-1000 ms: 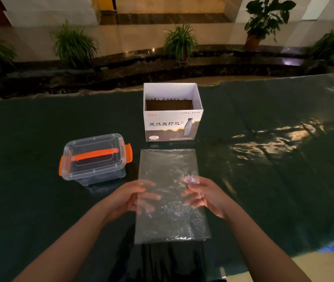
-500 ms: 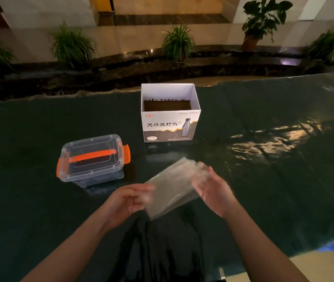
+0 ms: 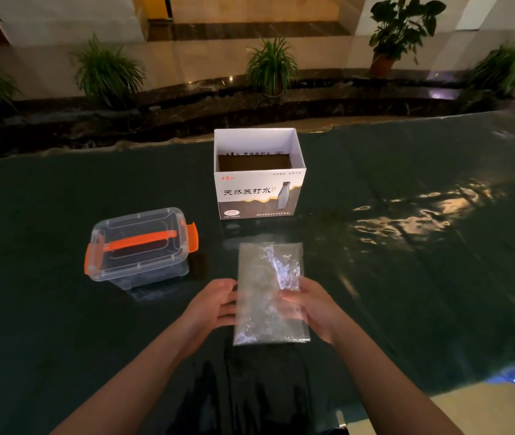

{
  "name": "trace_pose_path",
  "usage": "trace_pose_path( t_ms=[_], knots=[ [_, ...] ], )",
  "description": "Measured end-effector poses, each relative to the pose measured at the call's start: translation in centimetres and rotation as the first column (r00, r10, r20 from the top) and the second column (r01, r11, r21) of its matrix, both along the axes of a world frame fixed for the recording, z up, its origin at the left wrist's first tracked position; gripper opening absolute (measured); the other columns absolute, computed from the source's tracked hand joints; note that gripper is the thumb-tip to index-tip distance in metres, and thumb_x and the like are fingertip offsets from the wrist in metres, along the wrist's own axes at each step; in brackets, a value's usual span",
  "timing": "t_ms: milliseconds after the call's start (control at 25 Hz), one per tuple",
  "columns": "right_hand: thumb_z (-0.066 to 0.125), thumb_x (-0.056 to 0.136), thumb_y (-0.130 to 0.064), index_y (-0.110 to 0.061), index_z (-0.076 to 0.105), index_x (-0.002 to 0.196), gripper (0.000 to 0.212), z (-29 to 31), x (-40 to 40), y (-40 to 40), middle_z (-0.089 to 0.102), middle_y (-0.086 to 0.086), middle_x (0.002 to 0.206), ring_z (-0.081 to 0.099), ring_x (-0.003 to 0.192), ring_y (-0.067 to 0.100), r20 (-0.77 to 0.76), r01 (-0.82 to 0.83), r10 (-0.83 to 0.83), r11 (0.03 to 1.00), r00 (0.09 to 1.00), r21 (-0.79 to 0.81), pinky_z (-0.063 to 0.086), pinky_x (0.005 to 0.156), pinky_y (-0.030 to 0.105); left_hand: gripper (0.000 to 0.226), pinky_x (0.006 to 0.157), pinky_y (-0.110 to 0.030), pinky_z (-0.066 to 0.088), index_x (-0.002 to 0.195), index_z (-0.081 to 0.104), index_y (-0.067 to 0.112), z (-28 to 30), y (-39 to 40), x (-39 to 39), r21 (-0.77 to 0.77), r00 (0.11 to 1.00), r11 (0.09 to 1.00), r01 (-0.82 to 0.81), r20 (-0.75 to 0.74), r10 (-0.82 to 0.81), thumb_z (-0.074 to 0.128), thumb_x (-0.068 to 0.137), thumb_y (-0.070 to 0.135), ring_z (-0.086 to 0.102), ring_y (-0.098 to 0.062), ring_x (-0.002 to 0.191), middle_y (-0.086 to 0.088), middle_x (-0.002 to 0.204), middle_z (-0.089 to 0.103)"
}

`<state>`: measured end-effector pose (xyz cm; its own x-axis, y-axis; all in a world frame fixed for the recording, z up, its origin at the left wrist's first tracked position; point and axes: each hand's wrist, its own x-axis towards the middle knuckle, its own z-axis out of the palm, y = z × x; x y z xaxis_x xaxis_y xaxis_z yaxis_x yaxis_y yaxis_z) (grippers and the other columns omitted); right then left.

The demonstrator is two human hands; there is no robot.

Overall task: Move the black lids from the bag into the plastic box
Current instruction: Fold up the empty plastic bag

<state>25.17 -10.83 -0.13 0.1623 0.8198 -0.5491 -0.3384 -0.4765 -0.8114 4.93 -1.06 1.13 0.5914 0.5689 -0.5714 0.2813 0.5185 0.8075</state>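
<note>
Both hands hold a clear bag (image 3: 268,293) between them: the left hand (image 3: 210,306) grips its left edge, the right hand (image 3: 311,306) pinches its right edge with the thumb on top. No lids show through the crinkled plastic. Beyond the left hand stands the plastic box (image 3: 140,246), lid shut, contents unclear. Beyond the bag stands an open carton (image 3: 259,189), apparently bare inside.

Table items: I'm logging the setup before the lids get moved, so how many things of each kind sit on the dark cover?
Clear plastic box with orange latches: 1
Open cardboard box: 1
Clear plastic bag, held by both hands: 1
Black lids visible: 0
Total: 3
</note>
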Motion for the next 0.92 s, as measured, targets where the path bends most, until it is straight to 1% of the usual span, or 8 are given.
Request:
trace_pose_path(
  t_ms=[120,280,400,480,640,760,840,920],
  knots=[
    [0.065,0.088,-0.013,-0.003,0.056,0.117,0.032,0.2,0.0,-0.4,0.068,0.015,0.116,0.068,0.102,0.030,0.026,-0.087,0.087,0.996,0.996,-0.009,0.054,0.089,0.046,0.027,0.092,-0.054,0.051,0.124,0.053,0.011,0.6,0.3,0.7,0.063,0.991,0.989,0.133,-0.030,-0.131,0.049,0.099,0.019,0.068,-0.031,0.102,-0.015,0.111,0.070],
    [0.058,0.091,-0.009,-0.003,0.063,0.105,0.016,0.4,0.6,-1.3,0.060,0.020,0.097,0.060,0.080,0.033,-0.064,-0.011,0.013,0.999,0.998,0.034,0.050,0.064,0.033,0.024,0.087,-0.065,0.045,0.116,0.063,0.016,0.8,0.5,0.3,0.123,0.998,0.990,0.070,-0.003,-0.070,0.050,0.096,0.011,0.057,-0.051,0.101,-0.029,0.114,0.060],
    [0.056,0.088,-0.001,-0.012,0.072,0.090,0.019,0.6,0.6,-1.6,0.069,0.012,0.090,0.066,0.079,0.028,-0.091,0.049,-0.045,0.998,0.995,0.032,0.053,0.064,0.031,0.032,0.080,-0.049,0.049,0.104,0.072,0.016,0.9,-0.1,0.5,0.132,0.999,0.990,0.043,0.020,-0.046,0.043,0.098,0.005,0.058,-0.042,0.093,-0.029,0.112,0.059],
    [0.052,0.085,0.007,-0.015,0.067,0.068,0.031,0.7,0.5,-1.5,0.067,0.006,0.076,0.065,0.065,0.023,-0.078,0.067,-0.066,0.998,0.995,0.017,0.051,0.055,0.027,0.035,0.082,-0.041,0.055,0.097,0.073,0.007,1.1,-0.5,0.7,0.054,0.998,0.998,0.010,0.053,-0.013,0.039,0.096,-0.003,0.064,-0.034,0.099,-0.021,0.114,0.064],
    [0.041,0.073,0.016,-0.014,0.062,0.055,0.041,0.1,0.7,-1.2,0.056,0.008,0.069,0.055,0.066,0.027,0.117,0.019,-0.026,0.998,0.993,0.056,0.041,0.053,0.024,0.025,0.085,-0.047,0.056,0.108,0.063,-0.003,1.1,-0.8,1.2,-0.141,0.999,0.990,0.004,0.051,0.004,0.056,0.088,0.010,0.067,-0.038,0.099,-0.023,0.112,0.067],
    [0.036,0.066,0.017,-0.012,0.062,0.050,0.042,-0.4,0.7,-1.2,0.053,0.012,0.063,0.047,0.066,0.027,0.259,0.008,-0.031,0.996,0.965,0.089,0.035,0.056,0.027,0.028,0.087,-0.048,0.056,0.117,0.053,0.016,1.1,-2.0,1.8,-0.061,0.991,0.991,0.116,-0.053,-0.119,0.061,0.090,0.017,0.066,-0.034,0.103,-0.016,0.122,0.059],
    [0.036,0.065,0.016,-0.013,0.062,0.050,0.042,-0.4,0.8,-1.4,0.054,0.013,0.061,0.046,0.066,0.028,0.315,0.009,-0.033,0.997,0.948,0.079,0.032,0.059,0.034,0.054,0.088,-0.049,0.055,0.127,0.047,0.034,0.5,-2.8,2.1,-0.057,0.988,0.987,0.153,-0.027,-0.155,0.068,0.084,0.008,0.064,-0.032,0.107,-0.010,0.127,0.053],
    [0.040,0.070,0.015,-0.014,0.065,0.055,0.041,-0.4,1.0,-2.2,0.058,0.005,0.063,0.052,0.066,0.025,0.301,0.027,-0.046,0.997,0.953,0.069,0.038,0.057,0.025,0.082,0.088,-0.050,0.055,0.135,0.040,0.043,-0.3,-3.7,2.2,-0.083,0.994,0.991,0.108,0.015,-0.107,0.075,0.075,-0.002,0.064,-0.030,0.109,-0.010,0.128,0.051]
  ],
)
